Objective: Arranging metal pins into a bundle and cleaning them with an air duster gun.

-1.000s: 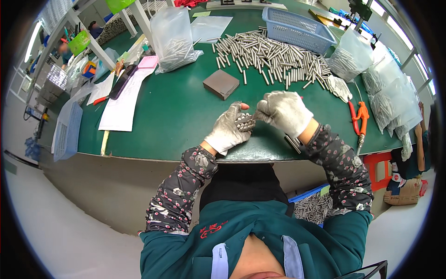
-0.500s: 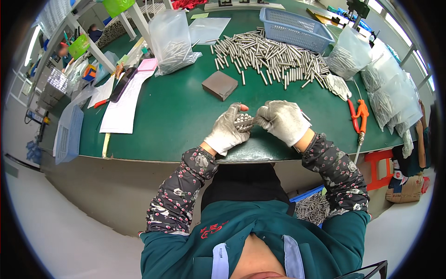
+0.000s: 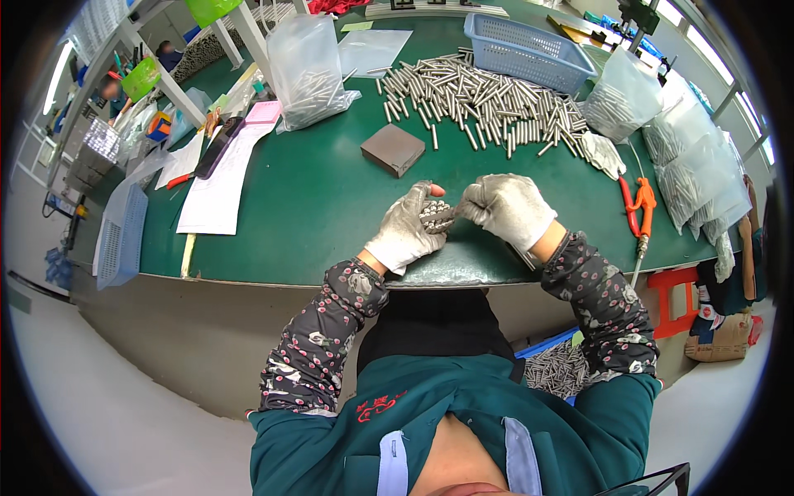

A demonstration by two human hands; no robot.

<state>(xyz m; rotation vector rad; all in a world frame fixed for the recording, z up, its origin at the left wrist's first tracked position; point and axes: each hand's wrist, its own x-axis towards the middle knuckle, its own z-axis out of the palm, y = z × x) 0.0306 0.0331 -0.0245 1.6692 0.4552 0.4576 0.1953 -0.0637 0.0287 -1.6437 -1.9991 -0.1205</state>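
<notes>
Red lettering (image 3: 380,408) sits at six o'clock; near the table (image 3: 306,227) edge, left hand (image 3: 408,231) clasps metal pins (image 3: 436,217); right hand (image 3: 510,207), closed, contents unclear.

I am wearing dull cloth gloves (image 3: 514,208). Smooth metal pins (image 3: 473,93) are shining far from me, and a plastic bag (image 3: 302,54) on the left is looking glossy.
</notes>
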